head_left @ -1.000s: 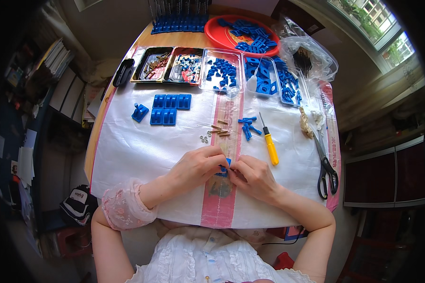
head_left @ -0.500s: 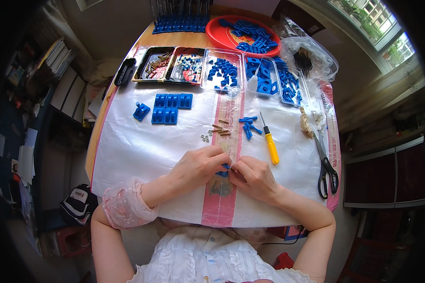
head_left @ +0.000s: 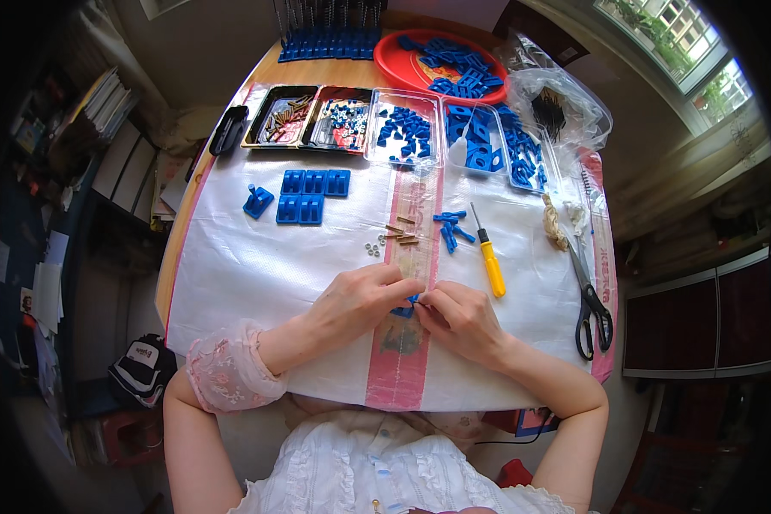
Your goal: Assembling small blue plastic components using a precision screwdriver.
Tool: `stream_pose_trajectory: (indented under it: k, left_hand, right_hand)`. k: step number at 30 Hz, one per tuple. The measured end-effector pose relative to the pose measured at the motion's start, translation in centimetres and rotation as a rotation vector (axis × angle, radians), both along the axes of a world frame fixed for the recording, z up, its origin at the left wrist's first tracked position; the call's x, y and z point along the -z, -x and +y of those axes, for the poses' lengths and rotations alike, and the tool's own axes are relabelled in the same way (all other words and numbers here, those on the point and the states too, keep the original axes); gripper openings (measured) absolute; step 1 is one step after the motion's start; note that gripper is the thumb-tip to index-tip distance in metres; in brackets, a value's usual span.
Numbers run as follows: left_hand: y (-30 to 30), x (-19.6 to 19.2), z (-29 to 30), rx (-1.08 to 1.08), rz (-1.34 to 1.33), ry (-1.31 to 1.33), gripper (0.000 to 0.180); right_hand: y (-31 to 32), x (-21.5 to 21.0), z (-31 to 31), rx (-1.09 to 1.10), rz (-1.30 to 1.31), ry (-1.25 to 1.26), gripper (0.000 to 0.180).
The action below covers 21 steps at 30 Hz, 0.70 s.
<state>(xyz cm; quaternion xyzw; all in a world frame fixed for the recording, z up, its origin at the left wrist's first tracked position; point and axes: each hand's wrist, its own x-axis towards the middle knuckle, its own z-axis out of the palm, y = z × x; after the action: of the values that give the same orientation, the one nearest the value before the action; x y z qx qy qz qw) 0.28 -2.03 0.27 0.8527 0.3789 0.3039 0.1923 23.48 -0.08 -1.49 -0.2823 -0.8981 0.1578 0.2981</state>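
Close to the table's near side, my left hand (head_left: 365,295) and my right hand (head_left: 461,319) meet over a small blue plastic part (head_left: 407,308). Both hands are closed, with fingertips pinched on it from either side. My fingers cover much of the part, so its full shape is hidden. Just beyond my hands lie several brass pins (head_left: 400,231) and, left of them, a few small silver nuts (head_left: 373,248). Further right are several small blue plastic pieces (head_left: 454,230) and a yellow-handled screwdriver (head_left: 492,267).
Blue square brackets (head_left: 300,210) sit at the left with a single blue bracket (head_left: 257,202) beside them. A row of trays (head_left: 370,156) of small parts runs along the back. Behind stands a red basin (head_left: 385,64) of blue parts. Scissors (head_left: 593,313) lie at the right edge.
My left fingers have shifted slightly on the blue part, and more of its blue shows between the fingertips. The other things on the table stay where they were.
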Motion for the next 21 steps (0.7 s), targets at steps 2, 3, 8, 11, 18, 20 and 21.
stream_pose_trajectory:
  k: [2, 3, 8, 11, 18, 20, 21]
  left_hand:
    - [0.36, 0.08, 0.0, 0.038, 0.011, -0.027, 0.028]
    - [0.48, 0.12, 0.02, 0.057, 0.016, -0.041, 0.029]
    - [0.56, 0.23, 0.18, 0.053, -0.028, -0.006, 0.027]
    - [0.53, 0.21, 0.25, 0.048, -0.049, 0.019, 0.028]
    - [0.68, 0.52, 0.54, 0.058, -0.078, 0.031, 0.032]
    - [0.7, 0.63, 0.59, 0.068, -0.09, 0.023, 0.031]
    - [0.69, 0.7, 0.62, 0.073, -0.095, 0.018, 0.031]
  right_hand:
    - [0.06, -0.07, 0.02, -0.006, 0.016, 0.011, 0.016]
    - [0.09, -0.12, 0.01, -0.008, 0.023, 0.016, 0.016]
    - [0.09, -0.3, 0.0, -0.007, 0.018, 0.019, 0.015]
    - [0.01, -0.31, 0.09, -0.01, 0.02, 0.014, 0.013]
    - [-0.11, -0.32, -0.02, 0.0, 0.016, 0.049, 0.014]
    - [-0.18, -0.37, 0.01, -0.008, 0.023, 0.064, 0.014]
    - [-0.21, -0.39, 0.02, -0.012, 0.026, 0.072, 0.015]
